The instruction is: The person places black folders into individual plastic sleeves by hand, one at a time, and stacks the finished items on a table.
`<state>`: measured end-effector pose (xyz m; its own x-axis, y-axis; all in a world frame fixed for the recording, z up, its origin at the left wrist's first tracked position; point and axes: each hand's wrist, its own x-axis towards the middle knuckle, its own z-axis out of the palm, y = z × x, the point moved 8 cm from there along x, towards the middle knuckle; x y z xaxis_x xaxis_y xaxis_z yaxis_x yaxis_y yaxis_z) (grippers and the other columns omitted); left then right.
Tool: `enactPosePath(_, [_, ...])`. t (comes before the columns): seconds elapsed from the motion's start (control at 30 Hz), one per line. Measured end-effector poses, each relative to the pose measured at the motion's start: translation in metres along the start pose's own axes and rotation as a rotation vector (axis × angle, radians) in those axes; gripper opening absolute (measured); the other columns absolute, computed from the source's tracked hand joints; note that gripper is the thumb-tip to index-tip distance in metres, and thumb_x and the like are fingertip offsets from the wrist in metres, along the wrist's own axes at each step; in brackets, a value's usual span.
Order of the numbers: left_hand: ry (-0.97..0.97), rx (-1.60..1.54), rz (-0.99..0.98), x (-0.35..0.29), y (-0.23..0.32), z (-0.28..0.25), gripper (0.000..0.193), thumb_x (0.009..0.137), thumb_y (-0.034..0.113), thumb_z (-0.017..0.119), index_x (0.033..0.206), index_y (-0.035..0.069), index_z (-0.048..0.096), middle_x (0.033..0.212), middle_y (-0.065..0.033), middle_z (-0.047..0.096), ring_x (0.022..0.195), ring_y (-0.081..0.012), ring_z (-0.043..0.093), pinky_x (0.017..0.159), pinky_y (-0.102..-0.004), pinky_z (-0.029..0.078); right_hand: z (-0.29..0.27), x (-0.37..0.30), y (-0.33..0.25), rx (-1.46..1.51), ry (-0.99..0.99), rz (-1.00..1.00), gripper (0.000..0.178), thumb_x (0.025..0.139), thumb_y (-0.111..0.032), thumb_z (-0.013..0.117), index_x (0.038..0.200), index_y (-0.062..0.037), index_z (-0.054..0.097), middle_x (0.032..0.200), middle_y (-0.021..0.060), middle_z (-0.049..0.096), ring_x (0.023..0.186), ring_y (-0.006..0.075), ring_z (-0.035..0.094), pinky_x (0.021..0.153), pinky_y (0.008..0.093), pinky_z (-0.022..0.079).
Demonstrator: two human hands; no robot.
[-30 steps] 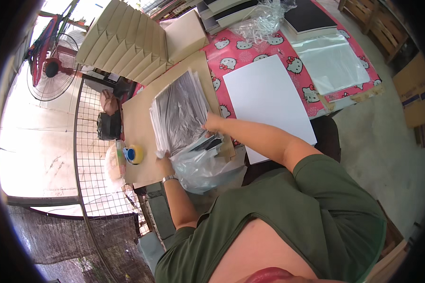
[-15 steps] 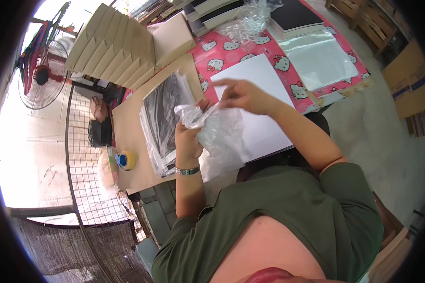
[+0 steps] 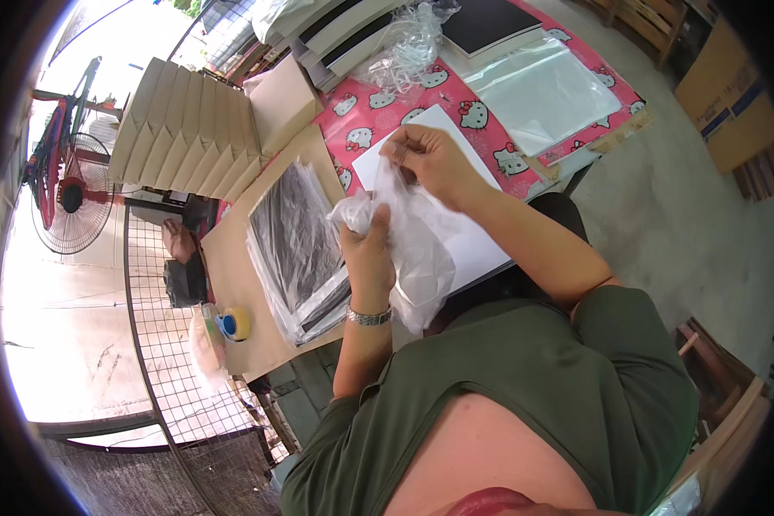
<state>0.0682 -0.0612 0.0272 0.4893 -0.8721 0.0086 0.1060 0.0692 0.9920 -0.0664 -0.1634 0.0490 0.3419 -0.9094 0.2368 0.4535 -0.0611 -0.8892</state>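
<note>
Together, the two bare hands are at work on one crumpled clear plastic bag (image 3: 420, 288), close to each other but not touching as far as the view shows; the left hand (image 3: 368, 249), lower and nearer the body, has its fingers closed on a bunched part of the film, thumb pointing up; the right hand (image 3: 434, 168), a little higher, pinches the film's upper end between thumb and fingertips; the bag hangs from them in front of the green shirt (image 3: 525, 370), over the near part of the white paper sheet (image 3: 473, 254), its lower end drooping toward the body.

Left of the hands, a stack of dark sheets in clear plastic sleeves (image 3: 288, 232) lies on a brown kraft sheet (image 3: 232, 258); a roll of yellow tape (image 3: 242, 324) with a blue core stands near that sheet's left edge; farther back, a tall row of brown paper-wrapped packages (image 3: 185, 129) leans at a slant, with a standing fan (image 3: 71, 194) to its left; on the pink cat-print tablecloth (image 3: 512, 159), right of the white paper, lie flat clear plastic sheets (image 3: 550, 99), and behind them a black-covered book (image 3: 490, 24) sits beside tangled clear plastic strips (image 3: 410, 43); a metal-banded wristwatch (image 3: 370, 317) circles the left wrist.
</note>
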Motion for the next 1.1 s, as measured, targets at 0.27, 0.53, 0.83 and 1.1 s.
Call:
enactPosePath(0.27, [-0.390, 0.190, -0.199, -0.017, -0.022, -0.066, 0.047, 0.089, 0.041, 0.045, 0.111, -0.001, 0.049, 0.102, -0.0114, 0.058, 0.092, -0.0225, 0.056, 0.083, -0.0363, 0.045, 0.002, -0.046, -0.014, -0.016, -0.591, 0.233, 0.012, 0.086, -0.012, 0.056, 0.091, -0.0024, 0.061, 0.083, 0.0005, 0.061, 0.079, 0.0063, 0.055, 0.076, 0.0256, 0.044])
enactPosePath(0.53, [-0.958, -0.810, -0.328, -0.025, 0.028, -0.038, 0.066, 0.081, 0.051, 0.050, 0.122, -0.001, 0.043, 0.114, -0.0195, 0.053, 0.105, -0.0327, 0.053, 0.088, -0.0478, 0.044, -0.019, -0.062, -0.014, -0.345, -0.778, 0.432, 0.014, 0.085, -0.017, 0.058, 0.089, -0.0046, 0.062, 0.080, -0.0006, 0.061, 0.073, 0.0064, 0.055, 0.065, 0.0250, 0.044])
enactPosePath(0.83, [-0.438, -0.384, -0.160, 0.001, 0.034, -0.072, 0.051, 0.080, 0.042, 0.057, 0.107, -0.001, 0.055, 0.101, -0.0137, 0.061, 0.094, -0.0226, 0.058, 0.085, -0.0367, 0.045, -0.034, -0.055, 0.011, -0.580, -0.698, 0.664, 0.022, 0.088, -0.028, 0.055, 0.078, -0.0089, 0.060, 0.068, -0.0038, 0.056, 0.055, 0.0043, 0.048, 0.052, 0.0207, 0.040])
enactPosePath(1.1, [-0.525, 0.463, -0.370, -0.019, -0.048, -0.066, 0.032, 0.082, 0.035, 0.058, 0.097, 0.007, 0.054, 0.082, -0.0028, 0.058, 0.067, -0.0138, 0.054, 0.061, -0.0273, 0.045, -0.072, 0.003, -0.010, 0.519, -0.065, 0.234, 0.017, 0.090, -0.015, 0.048, 0.106, -0.0102, 0.055, 0.085, -0.0009, 0.060, 0.069, 0.0095, 0.056, 0.070, 0.0263, 0.048])
